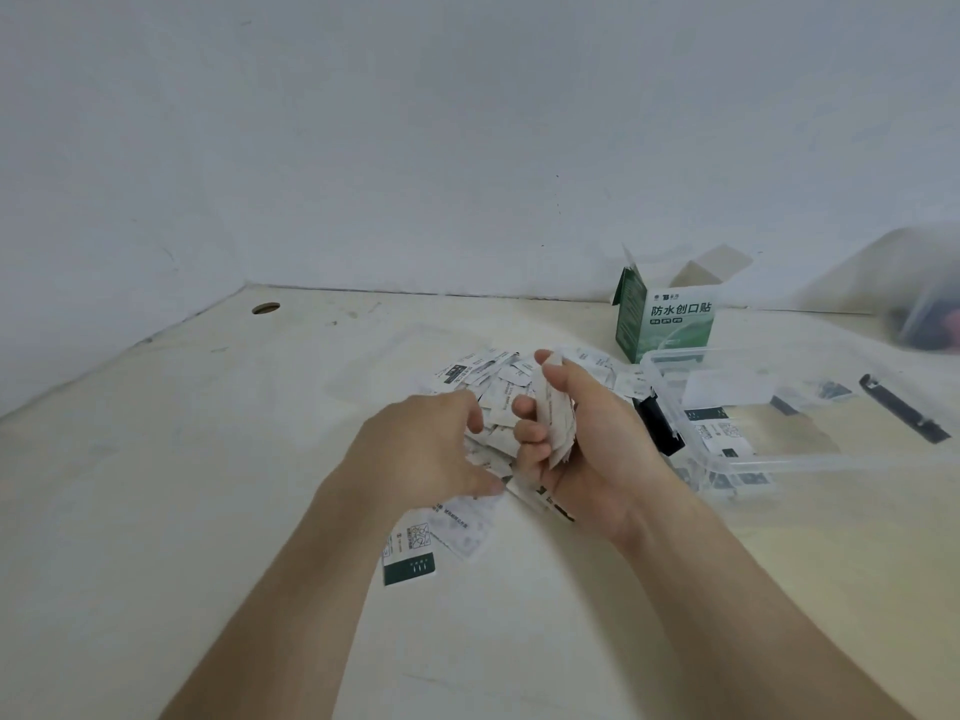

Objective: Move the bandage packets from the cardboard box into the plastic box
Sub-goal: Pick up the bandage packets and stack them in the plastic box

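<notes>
The step in hand is gathering: loose packets lie in a pile on the table, just left of the plastic box, and they are being collected into a bundle before the drop. The right hand, between the pile and the plastic box, is clamped on a stack of packets stood on edge, thumb on one face and curled fingers on the other. The left hand, further left of the plastic box, reaches down onto the pile with bent fingers; their tips are lost among the packets, so I cannot tell whether it pinches one or only touches them.

The cardboard box stands open just behind the plastic box's far left corner – its inside is hidden from here. A few packets lie in the plastic box, so the transfer looks partly done, with most of the load out on the table.

Next, I judge, the left hand must pick a packet cleanly and feed it into the stack, or the right hand must carry the stack over the near rim and let go – keeping the grip firm, since thin slippery packets fan out easily.
</notes>
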A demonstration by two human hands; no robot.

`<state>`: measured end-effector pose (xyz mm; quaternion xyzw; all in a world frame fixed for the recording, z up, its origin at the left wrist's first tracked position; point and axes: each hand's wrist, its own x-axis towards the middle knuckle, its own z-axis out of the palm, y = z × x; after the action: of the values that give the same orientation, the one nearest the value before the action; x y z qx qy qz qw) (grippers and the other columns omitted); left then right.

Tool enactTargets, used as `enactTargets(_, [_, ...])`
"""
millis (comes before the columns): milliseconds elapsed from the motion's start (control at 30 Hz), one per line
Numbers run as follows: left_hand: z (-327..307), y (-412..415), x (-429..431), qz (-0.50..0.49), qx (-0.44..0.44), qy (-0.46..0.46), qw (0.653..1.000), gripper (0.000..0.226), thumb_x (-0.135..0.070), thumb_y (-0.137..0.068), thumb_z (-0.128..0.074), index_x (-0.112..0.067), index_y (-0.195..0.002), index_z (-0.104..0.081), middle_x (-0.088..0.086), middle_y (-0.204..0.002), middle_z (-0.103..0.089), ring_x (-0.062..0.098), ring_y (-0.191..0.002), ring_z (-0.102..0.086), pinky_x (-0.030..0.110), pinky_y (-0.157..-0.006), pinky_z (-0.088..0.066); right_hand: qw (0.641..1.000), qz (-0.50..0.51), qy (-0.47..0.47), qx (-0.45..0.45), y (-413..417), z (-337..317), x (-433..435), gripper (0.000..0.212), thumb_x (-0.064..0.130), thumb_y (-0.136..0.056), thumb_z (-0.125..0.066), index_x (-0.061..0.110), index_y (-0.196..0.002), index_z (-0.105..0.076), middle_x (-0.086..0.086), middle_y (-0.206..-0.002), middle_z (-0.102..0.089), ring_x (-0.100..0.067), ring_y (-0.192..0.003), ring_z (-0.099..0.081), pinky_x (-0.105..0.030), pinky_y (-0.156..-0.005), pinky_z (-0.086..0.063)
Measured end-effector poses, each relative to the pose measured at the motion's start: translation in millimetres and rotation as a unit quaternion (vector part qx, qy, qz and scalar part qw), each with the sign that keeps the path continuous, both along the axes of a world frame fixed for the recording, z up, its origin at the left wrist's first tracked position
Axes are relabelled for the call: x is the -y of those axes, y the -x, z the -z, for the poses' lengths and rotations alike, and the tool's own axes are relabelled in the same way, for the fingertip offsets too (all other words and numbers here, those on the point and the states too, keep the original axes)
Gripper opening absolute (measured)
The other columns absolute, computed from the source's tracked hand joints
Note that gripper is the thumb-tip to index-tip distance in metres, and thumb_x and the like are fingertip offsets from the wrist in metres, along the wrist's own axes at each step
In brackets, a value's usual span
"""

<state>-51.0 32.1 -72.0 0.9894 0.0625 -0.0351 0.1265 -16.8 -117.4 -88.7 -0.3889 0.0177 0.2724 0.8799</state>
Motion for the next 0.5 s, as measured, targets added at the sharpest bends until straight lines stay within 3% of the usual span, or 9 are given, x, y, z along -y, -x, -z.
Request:
enactTargets(100, [2.9, -5.9, 3.3, 0.0, 0.003, 0.066, 0.998, 0.054, -0.038, -0.067, -0.084, -0.032, -0.11, -0.052, -0.007, -0.099, -0.059, 0.014, -0.093, -0.06, 0.032, -0.081, -0.052, 1.0, 0.019, -0.003, 0.016, -0.3, 0.5, 0.5, 0.028, 0.018, -0.097, -0.049, 0.037, -0.115, -0.059, -0.007, -0.073, -0.053, -0.015, -0.052, -0.044, -0.022, -0.047, -0.034])
enactTargets(167, [4.6, -6.9, 1.5, 0.001, 0.001, 0.119, 0.993, 0.047, -0.027, -0.068, -0.084, -0.031, -0.105, -0.054, -0.007, -0.095, -0.057, 0.013, -0.089, -0.059, 0.028, -0.07, -0.051, 0.999, 0.024, -0.008, 0.022, 0.6, -0.3, 1.2, 0.032, 0.014, -0.097, -0.047, 0.036, -0.117, -0.059, -0.007, -0.071, -0.053, -0.016, -0.054, -0.044, -0.024, -0.049, -0.033])
enactTargets(233, [6.5, -8.3, -3.7, 0.009, 0.019, 0.154, 0.988, 0.034, -0.02, -0.069, -0.084, -0.032, -0.089, -0.059, -0.008, -0.084, -0.058, 0.009, -0.073, -0.057, 0.023, -0.059, -0.044, 0.999, 0.025, -0.004, 0.026, 0.6, -1.2, 1.4, 0.029, 0.014, -0.097, -0.047, 0.032, -0.115, -0.06, -0.007, -0.071, -0.052, -0.016, -0.054, -0.043, -0.024, -0.05, -0.032])
enactTargets(367, [0.4, -6.9, -16.2, 0.016, 0.075, 0.272, 0.959, 0.025, -0.019, -0.073, -0.084, -0.029, -0.059, -0.066, -0.014, -0.053, -0.056, 0.003, -0.051, -0.05, 0.018, -0.056, -0.04, 0.999, 0.021, 0.024, 0.035, 0.9, -0.7, 0.8, 0.019, 0.013, -0.094, -0.052, 0.025, -0.108, -0.057, -0.005, -0.069, -0.051, -0.014, -0.052, -0.04, -0.023, -0.046, -0.029])
enactTargets(433, [-4.5, -5.0, -19.1, 0.009, 0.124, 0.345, 0.93, 0.013, -0.024, -0.077, -0.081, -0.021, -0.066, -0.073, -0.003, -0.055, -0.059, 0.009, -0.051, -0.05, 0.022, -0.058, -0.04, 0.998, 0.021, 0.037, 0.047, 1.6, -0.4, 0.1, 0.02, 0.01, -0.093, -0.053, 0.024, -0.106, -0.056, -0.004, -0.069, -0.05, -0.012, -0.051, -0.039, -0.022, -0.046, -0.027])
enactTargets(500, [-8.7, -3.6, -17.4, -0.012, 0.173, 0.434, 0.884, 0.015, -0.028, -0.077, -0.079, -0.015, -0.083, -0.077, 0.011, -0.072, -0.071, 0.021, -0.066, -0.064, 0.03, -0.07, -0.05, 0.997, 0.025, 0.044, 0.055, 1.6, 0.1, -1.1, 0.021, 0.007, -0.092, -0.053, 0.023, -0.105, -0.056, -0.003, -0.068, -0.049, -0.012, -0.05, -0.039, -0.022, -0.045, -0.027])
